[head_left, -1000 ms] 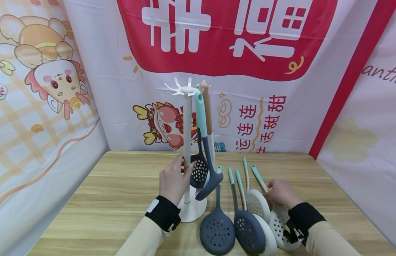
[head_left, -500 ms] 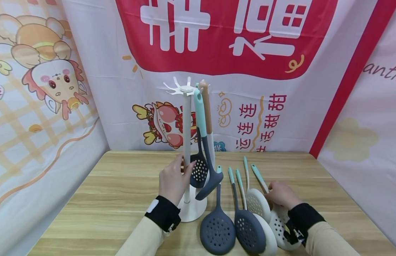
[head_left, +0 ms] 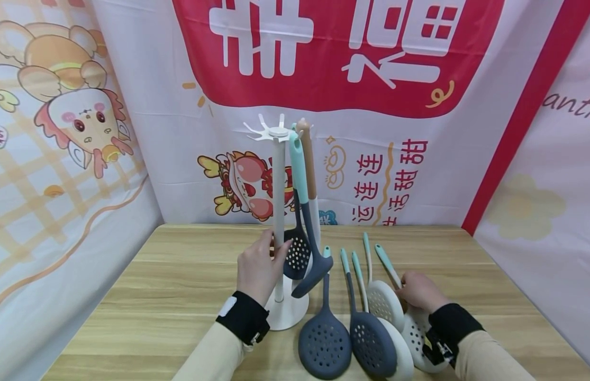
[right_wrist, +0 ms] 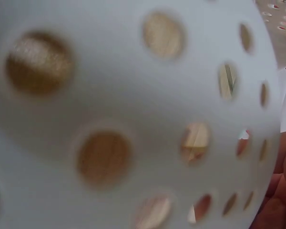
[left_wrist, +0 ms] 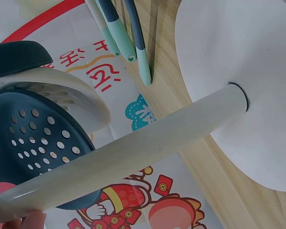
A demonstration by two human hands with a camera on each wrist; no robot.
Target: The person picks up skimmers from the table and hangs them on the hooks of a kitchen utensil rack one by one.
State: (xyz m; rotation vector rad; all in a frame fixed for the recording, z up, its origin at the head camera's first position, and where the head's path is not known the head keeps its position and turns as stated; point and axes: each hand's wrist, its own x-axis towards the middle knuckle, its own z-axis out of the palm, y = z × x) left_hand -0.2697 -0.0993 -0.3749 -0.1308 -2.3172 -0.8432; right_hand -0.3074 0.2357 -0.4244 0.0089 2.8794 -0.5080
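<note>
In the head view my left hand [head_left: 260, 267] grips the white pole [head_left: 278, 211] of a utensil stand. Hanging from the stand's hooks are a dark ladle with a mint handle [head_left: 298, 169], a dark perforated scoop [head_left: 297, 255] behind it, and a brown-handled utensil [head_left: 308, 164]. At the right, my right hand [head_left: 422, 291] pinches the neck of a white skimmer, whose mint handle tip [head_left: 384, 258] points away from me. This skimmer's holed head [right_wrist: 109, 109] fills the right wrist view, with my fingers [right_wrist: 276, 205] at its edge. My wrist partly covers the head from above.
Beside the stand's round base [head_left: 287, 312] lie a dark skimmer [head_left: 325, 346], another dark slotted utensil [head_left: 372, 344], a white utensil [head_left: 400, 354] under it and a white holed scoop [head_left: 384, 304]. Printed cloth [head_left: 180, 159] hangs behind the wooden table [head_left: 180, 296].
The view shifts very slightly. Both hands keep their places, the left on the pole and the right on the white skimmer.
</note>
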